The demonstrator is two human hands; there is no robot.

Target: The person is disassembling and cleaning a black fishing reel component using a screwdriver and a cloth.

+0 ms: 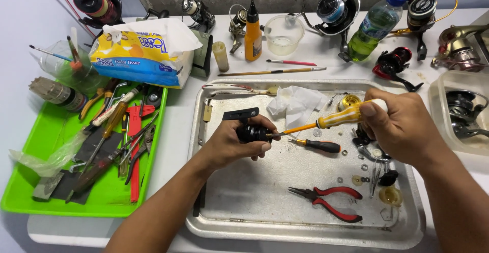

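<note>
Hands meet over a metal tray (204, 217) that sits on a white desk, seen from above as I watch through the head camera. My left hand (232, 143) is curled closed around a small black reel part (250, 133), holding it above the tray's left half. My right hand (402, 125) is wrapped shut on the yellow handle of a screwdriver (333, 119), whose orange shaft runs leftward so that its tip touches the black part. I judge the work to be midway: small washers, rings and black pieces lie scattered near the tray's right edge, which suggests a reel already taken apart, while the part in hand is being worked with the driver; whether it is being loosened or tightened I cannot tell. A smaller black-handled screwdriver (318, 145) lies in the tray's middle, red-handled pliers (331, 202) lie near its front edge, and a crumpled white tissue (298, 102) lies near its back edge. A green tray (30, 202) full of hand tools sits at the desk's left side, a tissue pack (142, 54) stands behind it, and several fishing reels line the back edge.
</note>
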